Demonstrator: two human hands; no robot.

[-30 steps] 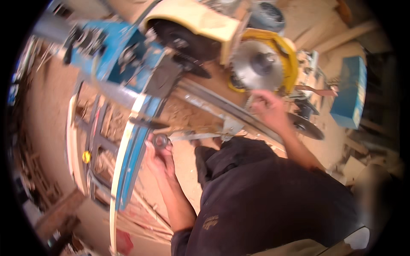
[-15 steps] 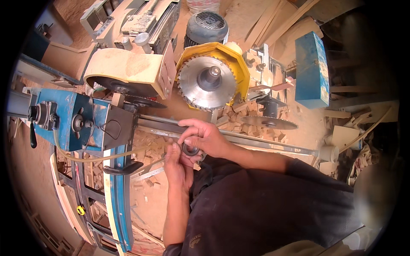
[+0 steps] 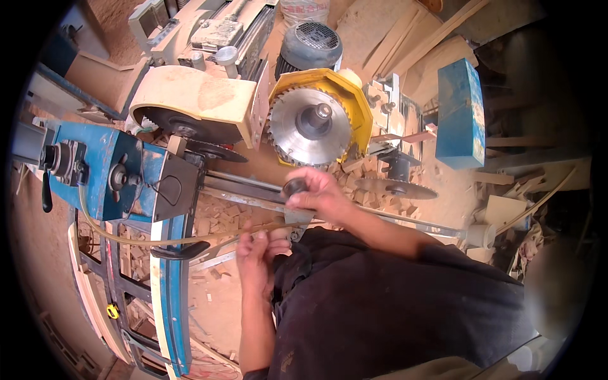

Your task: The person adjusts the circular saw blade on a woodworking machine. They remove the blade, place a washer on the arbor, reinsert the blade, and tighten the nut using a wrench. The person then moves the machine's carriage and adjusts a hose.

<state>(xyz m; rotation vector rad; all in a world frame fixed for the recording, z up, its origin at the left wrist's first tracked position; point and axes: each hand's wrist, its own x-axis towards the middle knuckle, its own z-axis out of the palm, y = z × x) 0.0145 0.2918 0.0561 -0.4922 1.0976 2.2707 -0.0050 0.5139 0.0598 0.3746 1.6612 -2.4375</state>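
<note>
My right hand [image 3: 320, 195] is closed around a small dark round knob [image 3: 294, 186] just above a long metal rail [image 3: 244, 190] of a woodworking machine. My left hand [image 3: 258, 254] is lower, its fingers curled beside a thin pale hose [image 3: 190, 239]; what it holds is hidden. A toothed circular saw blade [image 3: 307, 126] in a yellow guard [image 3: 356, 104] sits right behind the right hand. My dark-clothed body fills the lower right.
A blue machine frame [image 3: 120, 180] with a black lever lies at the left, and a cream guard [image 3: 196, 98] and a grey motor [image 3: 310, 44] behind. A loose saw blade [image 3: 396, 187], a blue box [image 3: 459, 114] and wood offcuts [image 3: 221, 215] lie around.
The view has swung so the saw blade is now centred. My hands, together at the rail half a second ago, have parted: the right stays on the knob, the left has dropped lower.
</note>
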